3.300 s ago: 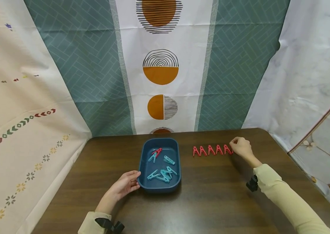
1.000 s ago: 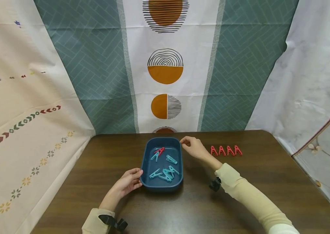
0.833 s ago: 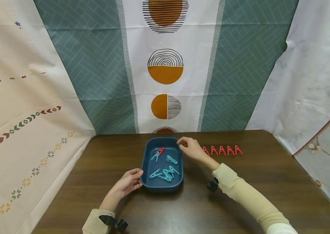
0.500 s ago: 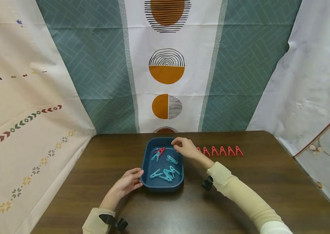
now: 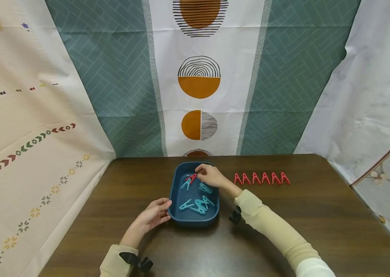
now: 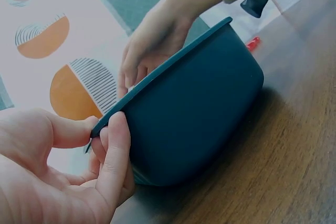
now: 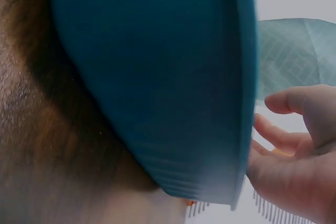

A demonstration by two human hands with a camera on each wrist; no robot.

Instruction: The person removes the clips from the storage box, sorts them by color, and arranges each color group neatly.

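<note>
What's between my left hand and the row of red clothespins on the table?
In the head view, the blue bin stands between the left hand and the red clothespins; the right arm also crosses that stretch.

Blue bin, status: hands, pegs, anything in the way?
Left hand pinching blue bin rim. Right hand at red peg inside, grip unclear. Teal peg crowding it. Six red pegs rowed on table.

R hand (image 5: 211, 177) moved from red-clip row (image 5: 264, 176) into bin (image 5: 194, 223), prob. touching red clip (image 5: 193, 177).
</note>
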